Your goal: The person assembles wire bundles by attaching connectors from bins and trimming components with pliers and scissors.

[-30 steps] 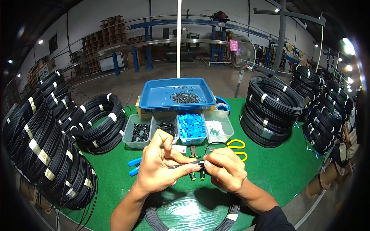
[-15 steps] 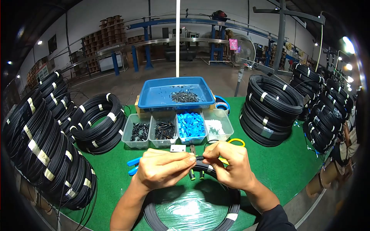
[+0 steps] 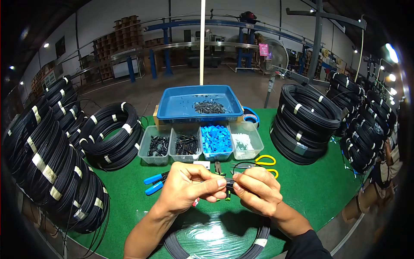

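My left hand (image 3: 189, 187) and my right hand (image 3: 258, 190) meet at the middle of the green table. Between their fingertips is a small black piece (image 3: 230, 183), pinched from both sides; its shape is partly hidden by the fingers. A thin black cable loops up beside my right fingers. Below the hands lies a black cable coil (image 3: 261, 235) with white tape, on clear plastic film. Blue-handled pliers (image 3: 154, 184) are left of my left hand, and yellow-handled scissors (image 3: 266, 160) lie beyond my right hand. Green-and-black-handled cutters (image 3: 217, 167) are partly covered by the hands.
Clear bins hold black parts (image 3: 158, 146), more black parts (image 3: 186, 145), blue connectors (image 3: 216, 140) and white pieces (image 3: 243, 141). Behind them stands a blue tray (image 3: 172, 108) of black scraps. Stacked cable coils flank both sides (image 3: 110, 136) (image 3: 304, 125).
Both hands have shifted slightly right and turned, still pinching the small piece. More of the blue-handled pliers and yellow-handled scissors shows. The camera view has moved a little.
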Demonstrator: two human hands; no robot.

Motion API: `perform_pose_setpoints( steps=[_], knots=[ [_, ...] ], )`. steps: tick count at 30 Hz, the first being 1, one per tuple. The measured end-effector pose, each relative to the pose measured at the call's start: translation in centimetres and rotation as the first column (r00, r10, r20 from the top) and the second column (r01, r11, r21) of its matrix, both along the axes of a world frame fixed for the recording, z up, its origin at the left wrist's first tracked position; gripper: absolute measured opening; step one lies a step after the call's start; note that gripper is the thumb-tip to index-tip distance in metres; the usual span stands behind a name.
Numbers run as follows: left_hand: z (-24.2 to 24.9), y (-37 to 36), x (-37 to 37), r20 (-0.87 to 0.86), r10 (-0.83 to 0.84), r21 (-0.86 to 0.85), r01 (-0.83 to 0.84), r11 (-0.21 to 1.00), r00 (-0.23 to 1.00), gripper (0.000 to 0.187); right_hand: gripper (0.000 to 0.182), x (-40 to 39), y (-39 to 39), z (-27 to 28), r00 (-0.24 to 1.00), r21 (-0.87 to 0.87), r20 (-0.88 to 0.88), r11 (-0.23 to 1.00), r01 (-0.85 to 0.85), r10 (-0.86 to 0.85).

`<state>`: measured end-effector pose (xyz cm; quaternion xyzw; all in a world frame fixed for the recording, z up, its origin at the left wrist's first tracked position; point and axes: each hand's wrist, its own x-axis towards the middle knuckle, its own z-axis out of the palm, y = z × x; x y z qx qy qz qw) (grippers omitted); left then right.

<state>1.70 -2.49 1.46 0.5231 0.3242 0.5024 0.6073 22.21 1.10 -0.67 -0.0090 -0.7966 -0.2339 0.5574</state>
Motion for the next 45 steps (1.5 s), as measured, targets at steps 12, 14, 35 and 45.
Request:
perform_pose_setpoints(
  steps=[12, 14, 35, 45],
  knots=[
    [-1.8, 0.9, 0.6, -0.270, 0.463, 0.880, 0.021, 0.474, 0.844, 0.012, 0.023, 1.3, -1.1, 0.8, 0.995, -0.819, -0.031, 0.569, -0.077, 0.090],
    [-1.7, 1.4, 0.1, -0.269, 0.473, 0.914, 0.067, 0.401, 0.839, 0.014, 0.021, 1.5, -1.0, 1.0, 0.993, -0.881, -0.063, 0.462, -0.105, 0.104],
    [-0.1, 0.6, -0.4, -0.211, 0.735, 0.943, 0.333, -0.022, 0.645, 0.013, 0.021, 0.5, -0.8, 0.2, 0.989, -0.882, -0.079, 0.453, -0.128, 0.125],
    [-0.1, 0.0, -0.2, -0.274, 0.332, 0.716, -0.039, 0.697, 0.902, 0.012, 0.012, -0.2, -0.2, 0.4, 0.997, -0.059, 0.024, 0.996, 0.074, -0.072]
  ],
)
